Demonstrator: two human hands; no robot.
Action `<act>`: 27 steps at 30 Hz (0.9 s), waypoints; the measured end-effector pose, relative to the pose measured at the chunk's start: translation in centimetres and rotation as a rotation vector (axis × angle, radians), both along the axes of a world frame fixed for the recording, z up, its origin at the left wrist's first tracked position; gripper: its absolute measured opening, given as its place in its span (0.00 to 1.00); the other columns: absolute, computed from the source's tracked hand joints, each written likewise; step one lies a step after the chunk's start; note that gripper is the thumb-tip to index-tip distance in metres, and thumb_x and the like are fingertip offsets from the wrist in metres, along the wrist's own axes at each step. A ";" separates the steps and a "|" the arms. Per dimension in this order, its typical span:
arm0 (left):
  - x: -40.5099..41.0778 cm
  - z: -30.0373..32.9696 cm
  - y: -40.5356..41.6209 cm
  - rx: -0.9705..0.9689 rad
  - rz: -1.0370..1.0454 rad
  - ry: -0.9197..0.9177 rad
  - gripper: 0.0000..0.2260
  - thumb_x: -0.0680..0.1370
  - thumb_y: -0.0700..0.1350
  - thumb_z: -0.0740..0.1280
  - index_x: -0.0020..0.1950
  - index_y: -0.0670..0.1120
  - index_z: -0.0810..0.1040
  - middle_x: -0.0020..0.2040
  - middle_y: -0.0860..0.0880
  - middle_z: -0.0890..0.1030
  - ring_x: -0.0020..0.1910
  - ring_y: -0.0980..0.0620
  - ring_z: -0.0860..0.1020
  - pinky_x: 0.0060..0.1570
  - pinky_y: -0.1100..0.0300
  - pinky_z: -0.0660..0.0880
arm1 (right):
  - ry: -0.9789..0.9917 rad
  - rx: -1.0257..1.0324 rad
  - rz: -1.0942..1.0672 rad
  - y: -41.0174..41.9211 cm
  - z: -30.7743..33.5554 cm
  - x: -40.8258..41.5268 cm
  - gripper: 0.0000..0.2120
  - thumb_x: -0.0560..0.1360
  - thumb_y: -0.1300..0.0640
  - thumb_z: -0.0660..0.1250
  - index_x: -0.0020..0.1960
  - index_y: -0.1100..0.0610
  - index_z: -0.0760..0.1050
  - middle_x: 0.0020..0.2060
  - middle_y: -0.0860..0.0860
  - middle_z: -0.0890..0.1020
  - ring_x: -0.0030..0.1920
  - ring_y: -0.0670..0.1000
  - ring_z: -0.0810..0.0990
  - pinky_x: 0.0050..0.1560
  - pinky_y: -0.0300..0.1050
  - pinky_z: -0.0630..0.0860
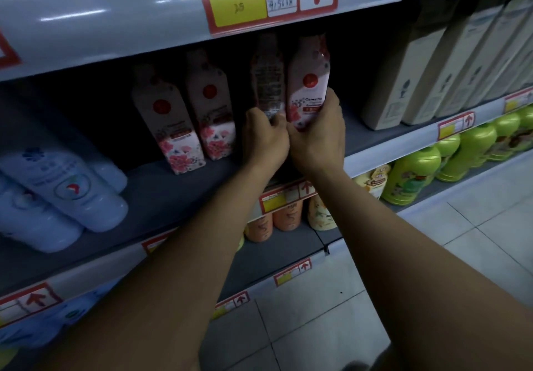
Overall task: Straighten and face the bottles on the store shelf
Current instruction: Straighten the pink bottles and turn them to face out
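Both hands grip bottles: right hand (315, 137) wraps "Camellia" bottle (308, 82), left hand (266, 140) clasps back-label bottle (266, 76).

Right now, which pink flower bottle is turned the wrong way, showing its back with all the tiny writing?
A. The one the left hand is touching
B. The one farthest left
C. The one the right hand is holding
A. The bottle at the left hand shows its back label of small print, while the bottle in the right hand shows its flowered front.
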State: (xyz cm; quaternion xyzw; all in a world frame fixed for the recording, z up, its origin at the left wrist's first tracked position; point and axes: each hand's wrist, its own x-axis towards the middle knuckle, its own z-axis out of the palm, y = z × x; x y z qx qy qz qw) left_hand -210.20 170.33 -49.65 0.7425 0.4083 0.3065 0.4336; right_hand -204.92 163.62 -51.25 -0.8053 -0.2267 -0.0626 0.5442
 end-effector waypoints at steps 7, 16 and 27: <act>0.7 -0.7 0.6 -0.021 -0.014 -0.063 0.19 0.82 0.51 0.66 0.62 0.37 0.71 0.64 0.38 0.78 0.65 0.41 0.77 0.63 0.54 0.73 | -0.009 -0.009 0.028 0.1 -0.4 1.5 0.30 0.71 0.43 0.76 0.64 0.53 0.66 0.54 0.50 0.79 0.53 0.52 0.79 0.47 0.45 0.70; -0.4 -1.3 -0.5 0.096 -0.058 -0.010 0.13 0.83 0.47 0.63 0.61 0.39 0.68 0.67 0.38 0.73 0.66 0.39 0.73 0.65 0.47 0.71 | 0.008 -0.082 0.092 -2.0 0.8 1.9 0.35 0.67 0.47 0.81 0.66 0.53 0.66 0.55 0.48 0.81 0.54 0.51 0.80 0.51 0.49 0.76; -3.9 -1.1 -1.7 0.264 -0.116 0.003 0.22 0.78 0.46 0.69 0.68 0.40 0.69 0.66 0.40 0.72 0.66 0.40 0.70 0.65 0.45 0.71 | 0.003 -0.133 0.187 -5.2 1.4 1.3 0.34 0.68 0.51 0.81 0.68 0.55 0.68 0.54 0.44 0.80 0.51 0.46 0.78 0.42 0.29 0.70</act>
